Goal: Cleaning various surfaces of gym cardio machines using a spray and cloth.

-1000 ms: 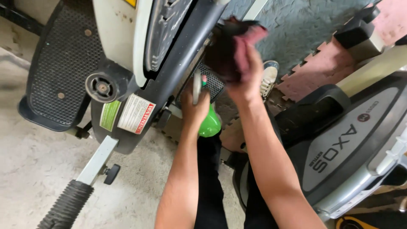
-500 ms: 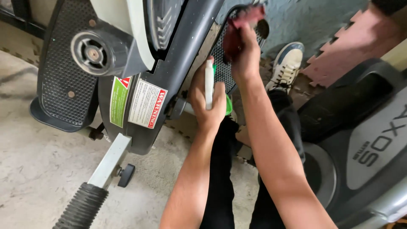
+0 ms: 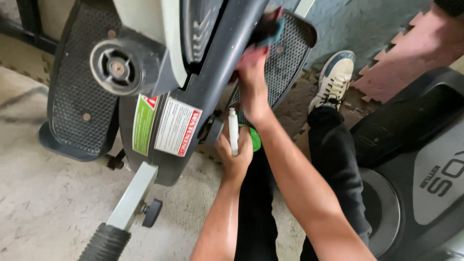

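The right hand (image 3: 251, 79), a little above the middle of the frame, is closed on a dark cloth (image 3: 268, 26) with red and teal patches and presses it against the dark grey frame (image 3: 227, 63) of an exercise machine that slants from the top centre down to the lower left. Just below it, the left hand (image 3: 235, 154) is wrapped around a green spray bottle (image 3: 252, 137) whose white nozzle (image 3: 233, 130) stands upright against the palm; only a small part of the green body shows past the fingers. Both forearms run in from the bottom edge, the right crossing over the left.

To the left of the hands, the machine's frame carries a white warning label (image 3: 177, 126) with a red border and a green label (image 3: 142, 124) beside it. Above these, in the upper left, sits a round grey hub (image 3: 116, 67). A black textured foot pedal (image 3: 79, 96) lies at the far left, and a second pedal (image 3: 290, 53) shows behind the right hand.

Right of centre, a leg in black trousers (image 3: 333, 164) ends in a white sneaker (image 3: 333, 79) on the floor mat. A second grey machine (image 3: 425, 164) fills the right edge, and bare concrete floor (image 3: 43, 203) takes the lower left.
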